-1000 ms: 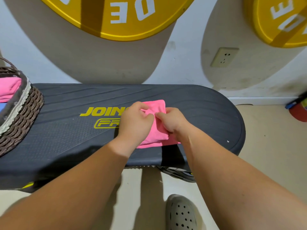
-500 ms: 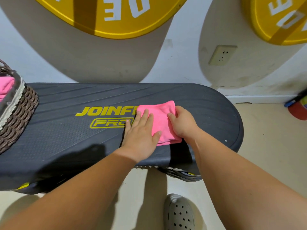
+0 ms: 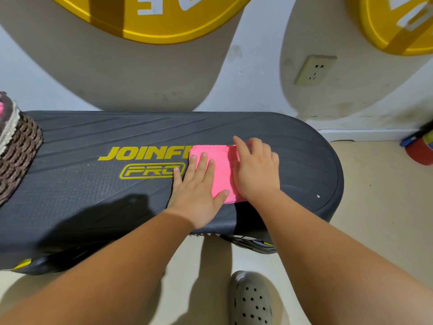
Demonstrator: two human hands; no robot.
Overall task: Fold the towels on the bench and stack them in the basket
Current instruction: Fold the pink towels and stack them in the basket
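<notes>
A folded pink towel lies on the bench, right of the yellow lettering. Both hands press flat on it, fingers spread, gripping nothing: left hand on its left half, right hand on its right. The basket sits far left of the towel.

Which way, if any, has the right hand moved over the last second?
Yes. The right hand has opened from a pinch and lies flat on the pink towel, shifted rightward, away from the yellow bench lettering.

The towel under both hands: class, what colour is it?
Bright pink towel, plain, seen best in the head view.
</notes>
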